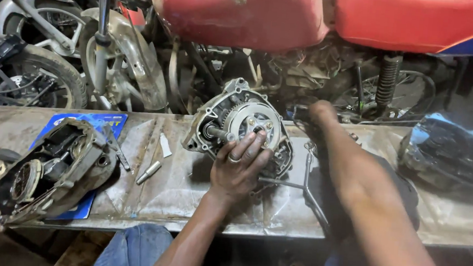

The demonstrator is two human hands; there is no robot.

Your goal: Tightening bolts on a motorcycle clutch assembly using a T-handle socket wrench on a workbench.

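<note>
From my head camera, my left hand [238,170] rests on the engine case [236,130], which sits near the back edge of the metal bench [175,201], fingers close together and pressed on the round clutch plate [255,127] at its open face. My right hand [321,112] reaches past the case to its far side; its fingers are hidden, so I cannot tell how they are set. The case looks like heavy, rigid cast metal, probably oily, so I judge it slips easily; its outer rim seems the safer hold, not the clutch parts. A long-armed wrench [307,181] lies touching it on the right. On the left sit a second engine cover [53,169] on a blue sheet and a small metal pin [149,172], with bare bench between. A red motorcycle tank [240,9] hangs close overhead, crowding the back.
</note>
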